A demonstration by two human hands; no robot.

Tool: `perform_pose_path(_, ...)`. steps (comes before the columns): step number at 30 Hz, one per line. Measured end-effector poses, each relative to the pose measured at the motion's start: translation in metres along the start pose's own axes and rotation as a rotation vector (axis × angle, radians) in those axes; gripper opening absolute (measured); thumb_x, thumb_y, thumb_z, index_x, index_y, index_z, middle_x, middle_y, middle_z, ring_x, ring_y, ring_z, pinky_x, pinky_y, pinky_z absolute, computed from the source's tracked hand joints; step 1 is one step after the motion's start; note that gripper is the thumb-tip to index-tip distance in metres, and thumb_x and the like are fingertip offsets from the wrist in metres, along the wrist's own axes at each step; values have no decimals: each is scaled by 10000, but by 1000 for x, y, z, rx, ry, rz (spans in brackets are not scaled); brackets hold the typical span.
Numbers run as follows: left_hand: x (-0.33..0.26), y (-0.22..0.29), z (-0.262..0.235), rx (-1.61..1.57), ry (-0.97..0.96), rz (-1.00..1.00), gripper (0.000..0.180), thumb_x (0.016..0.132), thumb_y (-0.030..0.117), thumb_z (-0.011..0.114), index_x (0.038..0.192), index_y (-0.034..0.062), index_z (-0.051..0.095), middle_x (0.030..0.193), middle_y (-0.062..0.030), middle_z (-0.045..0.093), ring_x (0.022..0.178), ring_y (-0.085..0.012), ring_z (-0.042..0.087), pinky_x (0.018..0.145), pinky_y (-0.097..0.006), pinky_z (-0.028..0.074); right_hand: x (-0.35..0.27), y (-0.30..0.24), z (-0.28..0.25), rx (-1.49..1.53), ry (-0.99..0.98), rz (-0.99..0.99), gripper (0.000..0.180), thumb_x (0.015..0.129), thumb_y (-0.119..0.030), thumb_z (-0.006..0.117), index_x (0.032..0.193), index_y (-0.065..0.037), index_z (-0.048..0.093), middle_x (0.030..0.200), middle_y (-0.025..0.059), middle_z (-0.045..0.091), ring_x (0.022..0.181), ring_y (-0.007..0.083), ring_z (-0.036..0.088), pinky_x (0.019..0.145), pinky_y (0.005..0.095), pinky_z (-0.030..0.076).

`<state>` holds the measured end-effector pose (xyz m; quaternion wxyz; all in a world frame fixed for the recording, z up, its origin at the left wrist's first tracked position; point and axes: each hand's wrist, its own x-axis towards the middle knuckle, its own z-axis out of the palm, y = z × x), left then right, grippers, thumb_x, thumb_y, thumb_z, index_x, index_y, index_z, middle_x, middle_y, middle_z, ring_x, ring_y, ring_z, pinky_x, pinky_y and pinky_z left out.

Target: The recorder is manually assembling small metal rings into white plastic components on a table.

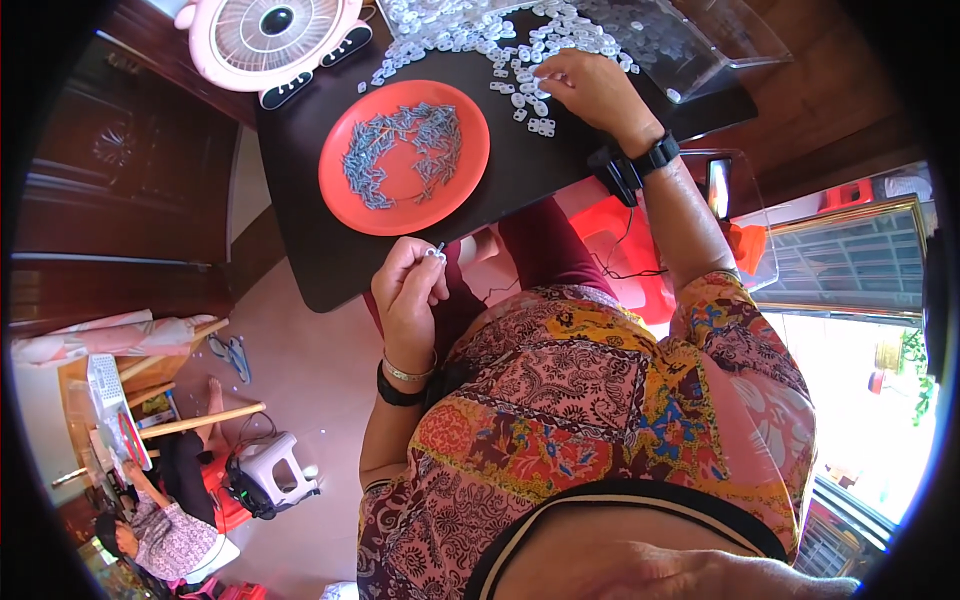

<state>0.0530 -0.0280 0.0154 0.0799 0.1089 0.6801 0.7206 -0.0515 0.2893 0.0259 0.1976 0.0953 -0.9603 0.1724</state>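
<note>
My left hand [408, 295] is closed in a pinch near the table's front edge. Between its thumb and finger sits a small white plastic piece [434, 254] with a grey screw [440, 247] sticking up from it. My right hand [598, 92] reaches over the far part of the table, thumb and forefinger drawn together at a small white plastic piece [541, 84] beside the pile. Many such white plastic pieces [480, 38] lie heaped there. A round orange-red plate [337, 185] of grey screws [375, 165] rests left of the middle.
At the far left of the dark table [290, 225] stands a pink fan [215, 60]. A clear plastic box [690, 50] is at the far right. Below the table's right side is a red stool [610, 235] with a dark cable. Another person [175, 535] sits at lower left.
</note>
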Motion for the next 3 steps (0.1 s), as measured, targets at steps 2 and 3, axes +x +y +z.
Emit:
perform_pose_path(2,0,0,0,-8,-3,-2,142,855,101,459,745,28,511,594,-1,482,506,-62,419,477,-202,296,7,-3,5,-39,-43,-35,215,836,-242,603,967,-89,677,942,106,653,812,264,642,729,357,503)
perform_pose_path(3,-1,1,0,-9,-2,-6,141,854,104,461,747,28,512,594,-2,483,508,-64,421,479,-202,298,11,-6,7,-79,-87,-70,219,837,-240,600,977,-91,677,960,110,649,835,261,640,740,357,500)
